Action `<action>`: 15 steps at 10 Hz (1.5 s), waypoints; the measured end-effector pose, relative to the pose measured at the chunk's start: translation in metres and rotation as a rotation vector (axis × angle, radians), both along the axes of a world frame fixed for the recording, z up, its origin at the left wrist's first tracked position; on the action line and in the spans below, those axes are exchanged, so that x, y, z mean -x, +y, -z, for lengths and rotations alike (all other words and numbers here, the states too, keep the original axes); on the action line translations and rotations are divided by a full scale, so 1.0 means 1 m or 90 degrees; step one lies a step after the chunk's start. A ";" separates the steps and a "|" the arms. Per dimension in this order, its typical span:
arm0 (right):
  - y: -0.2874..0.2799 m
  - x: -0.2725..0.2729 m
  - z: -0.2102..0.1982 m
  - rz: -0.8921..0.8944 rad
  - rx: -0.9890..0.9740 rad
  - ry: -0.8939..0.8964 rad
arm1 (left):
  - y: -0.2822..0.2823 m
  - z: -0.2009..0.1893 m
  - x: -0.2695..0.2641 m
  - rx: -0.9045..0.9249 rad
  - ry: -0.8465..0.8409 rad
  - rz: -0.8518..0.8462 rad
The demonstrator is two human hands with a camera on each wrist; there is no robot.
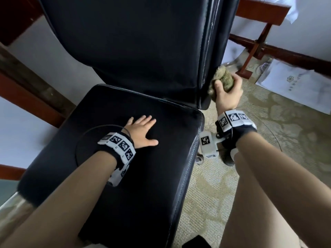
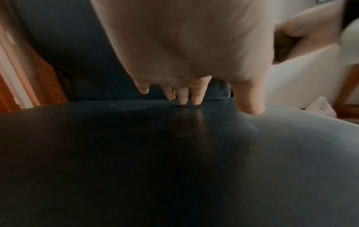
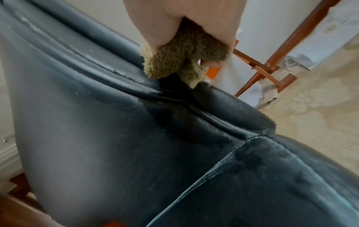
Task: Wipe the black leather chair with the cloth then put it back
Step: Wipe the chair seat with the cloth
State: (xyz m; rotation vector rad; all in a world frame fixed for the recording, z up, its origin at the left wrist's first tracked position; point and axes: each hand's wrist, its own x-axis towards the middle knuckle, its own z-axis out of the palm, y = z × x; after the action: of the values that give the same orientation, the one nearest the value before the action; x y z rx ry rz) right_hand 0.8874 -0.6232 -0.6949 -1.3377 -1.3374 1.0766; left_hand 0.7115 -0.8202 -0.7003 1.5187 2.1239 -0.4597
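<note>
The black leather chair [image 1: 136, 51] fills the middle of the head view, its seat [image 1: 111, 176] toward me and its backrest upright. My left hand [image 1: 141, 130] lies flat on the seat with fingers spread; in the left wrist view its fingertips [image 2: 196, 99] touch the leather [image 2: 174, 161]. My right hand [image 1: 227, 90] grips a bunched olive-green fuzzy cloth [image 1: 223, 78] against the backrest's lower right edge. In the right wrist view the cloth [image 3: 186, 56] touches the seam of the backrest [image 3: 116, 76].
A patterned beige carpet [image 1: 268, 158] lies right of the chair. Red-brown wooden furniture legs [image 1: 254, 49] and a white paper bag [image 1: 293, 85] stand at the back right. A wooden frame [image 1: 26, 90] and white wall are on the left.
</note>
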 end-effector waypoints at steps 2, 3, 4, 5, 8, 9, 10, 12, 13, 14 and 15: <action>0.016 0.019 0.010 -0.009 0.013 -0.052 | 0.002 0.020 -0.006 0.079 -0.036 0.027; 0.025 0.032 0.007 -0.014 0.021 -0.019 | 0.005 0.022 -0.002 0.088 -0.041 0.019; 0.039 0.052 -0.004 -0.074 0.040 -0.018 | 0.013 0.022 -0.002 0.090 -0.029 -0.014; 0.058 0.068 -0.007 -0.146 0.073 -0.023 | 0.021 0.022 -0.001 0.100 -0.011 -0.053; 0.021 0.045 0.049 -0.210 0.255 -0.187 | 0.030 0.025 -0.001 0.099 -0.003 -0.111; 0.003 0.036 0.072 -0.199 0.201 -0.168 | 0.030 0.028 0.001 0.091 -0.008 -0.119; 0.018 0.050 0.064 -0.221 0.140 -0.096 | 0.030 0.028 0.002 0.082 -0.017 -0.119; 0.046 0.081 0.061 -0.263 0.094 -0.102 | 0.030 0.030 0.005 0.076 -0.033 -0.102; 0.054 0.087 0.064 -0.277 0.128 -0.133 | 0.029 0.031 0.006 0.083 -0.034 -0.093; 0.059 0.090 0.060 -0.289 0.136 -0.236 | 0.030 0.031 0.006 0.084 -0.028 -0.088; 0.057 0.094 0.049 -0.267 0.162 -0.267 | 0.032 0.030 0.005 0.090 -0.020 -0.090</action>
State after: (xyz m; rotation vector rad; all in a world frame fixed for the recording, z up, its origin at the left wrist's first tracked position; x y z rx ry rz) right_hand 0.7932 -0.5661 -0.7437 -1.5704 -1.9022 1.3270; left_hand 0.7070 -0.7886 -0.7300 1.2807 2.1103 -0.5206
